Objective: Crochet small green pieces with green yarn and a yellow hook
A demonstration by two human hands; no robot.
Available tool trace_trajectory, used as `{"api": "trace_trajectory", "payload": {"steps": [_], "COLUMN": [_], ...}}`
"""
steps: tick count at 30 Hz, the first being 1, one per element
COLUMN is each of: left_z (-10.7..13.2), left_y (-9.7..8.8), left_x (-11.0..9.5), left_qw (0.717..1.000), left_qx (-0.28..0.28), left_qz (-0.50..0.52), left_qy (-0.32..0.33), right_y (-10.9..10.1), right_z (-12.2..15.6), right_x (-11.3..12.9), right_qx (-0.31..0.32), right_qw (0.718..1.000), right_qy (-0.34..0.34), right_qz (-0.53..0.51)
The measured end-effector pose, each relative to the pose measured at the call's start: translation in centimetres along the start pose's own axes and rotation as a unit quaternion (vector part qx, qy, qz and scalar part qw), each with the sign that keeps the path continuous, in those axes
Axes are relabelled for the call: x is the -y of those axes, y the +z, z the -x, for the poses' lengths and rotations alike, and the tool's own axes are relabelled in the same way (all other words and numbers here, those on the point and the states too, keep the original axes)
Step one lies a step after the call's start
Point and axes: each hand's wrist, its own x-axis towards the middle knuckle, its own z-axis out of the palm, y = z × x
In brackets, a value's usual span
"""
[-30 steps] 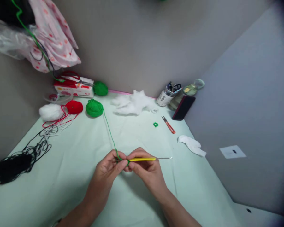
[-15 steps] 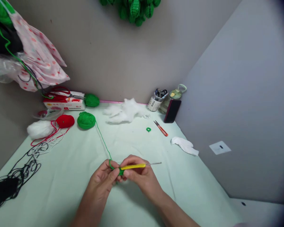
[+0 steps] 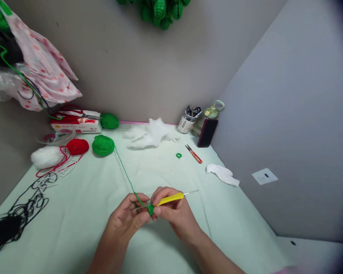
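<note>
One green yarn ball (image 3: pixel 103 145) lies at eleven o'clock from the left hand (image 3: pixel 128 217), its strand (image 3: pixel 125 170) slanting down to that hand. The left thumb and forefinger stand apart at the tips; whether the other left fingers grip anything, I cannot tell. A small green crochet piece (image 3: pixel 151 209) sits at about three o'clock from this hand. Through or across it, which is unclear, runs the crochet hook (image 3: pixel 170 199), its long axis from half past eight to half past two. The right hand (image 3: pixel 173 210) is clamped on the yellow handle; the piece lies at its nine o'clock, nearer these fingertips.
</note>
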Motion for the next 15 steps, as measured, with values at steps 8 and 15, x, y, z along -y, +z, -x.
{"api": "trace_trajectory", "payload": {"steps": [8, 15], "left_z": [0.16, -0.35], "left_y": [0.15, -0.43], "left_x": [-0.04, -0.35], "left_qw": [0.999, 1.000], "left_qx": [-0.030, -0.013], "left_qz": [-0.006, -0.008], "left_qy": [0.015, -0.004], "right_y": [0.40, -0.21], "right_z": [0.17, -0.07], "right_x": [0.48, -0.02], "right_qx": [-0.010, -0.046], "right_qw": [0.999, 0.998], "right_qy": [-0.021, -0.007], "right_qz": [0.039, 0.037]}}
